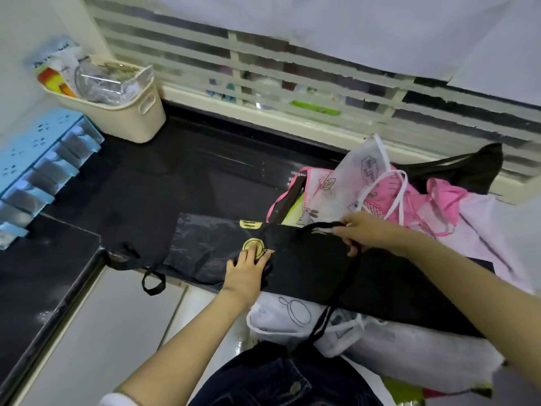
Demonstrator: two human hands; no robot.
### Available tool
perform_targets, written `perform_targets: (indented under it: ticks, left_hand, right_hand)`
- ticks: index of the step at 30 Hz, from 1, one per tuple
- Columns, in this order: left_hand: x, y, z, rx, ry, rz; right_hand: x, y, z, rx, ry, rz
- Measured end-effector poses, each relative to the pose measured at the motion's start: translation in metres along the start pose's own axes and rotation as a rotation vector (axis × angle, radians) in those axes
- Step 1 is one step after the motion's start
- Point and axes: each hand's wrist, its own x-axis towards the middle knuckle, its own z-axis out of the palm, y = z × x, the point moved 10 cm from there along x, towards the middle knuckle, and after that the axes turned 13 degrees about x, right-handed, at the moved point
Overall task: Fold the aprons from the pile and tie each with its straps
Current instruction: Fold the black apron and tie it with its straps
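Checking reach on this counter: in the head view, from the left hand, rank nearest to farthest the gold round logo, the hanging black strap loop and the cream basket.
1. Gold round logo, on the black apron, touched by the left hand.
2. Black strap loop, hanging to the hand's left.
3. Cream basket, back left corner.

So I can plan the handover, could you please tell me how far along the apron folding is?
No tied bundle is visible. The black apron lies folded lengthwise; the left hand presses it, the right hand holds its strap. The pink and white pile behind is left.
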Motion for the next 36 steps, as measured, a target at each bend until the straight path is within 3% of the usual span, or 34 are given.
perform_targets:
  ticks: [6, 12, 17, 21, 26, 29, 36]
  left_hand:
    - [0.003, -0.003, -0.002, 0.007, -0.03, 0.015]
    - [0.01, -0.005, -0.007, -0.042, -0.054, 0.035]
    - [0.022, -0.009, -0.018, -0.129, -0.02, 0.038]
    - [0.033, -0.006, -0.044, -0.231, 0.216, 0.021]
    - [0.051, 0.016, -0.036, -0.241, 0.098, 0.074]
    - [0.055, 0.016, -0.036, -0.21, 0.092, 0.062]
    - [0.056, 0.015, -0.036, -0.194, 0.096, 0.057]
  right_hand:
    - [0.019, -0.092, -0.063, -0.124, 0.235, -0.291]
    - [0.062, -0.122, -0.067, -0.265, 0.387, -0.38]
    - [0.077, -0.141, -0.053, -0.363, 0.518, -0.583]
    - [0.09, -0.106, -0.012, -0.431, 0.374, -0.644]
    - [0.114, -0.035, 0.04, -0.703, -0.014, -0.528]
    - [0.114, -0.028, 0.05, -0.831, -0.022, -0.546]
    - [0.116, -0.058, 0.038, -1.011, 0.148, -0.593]
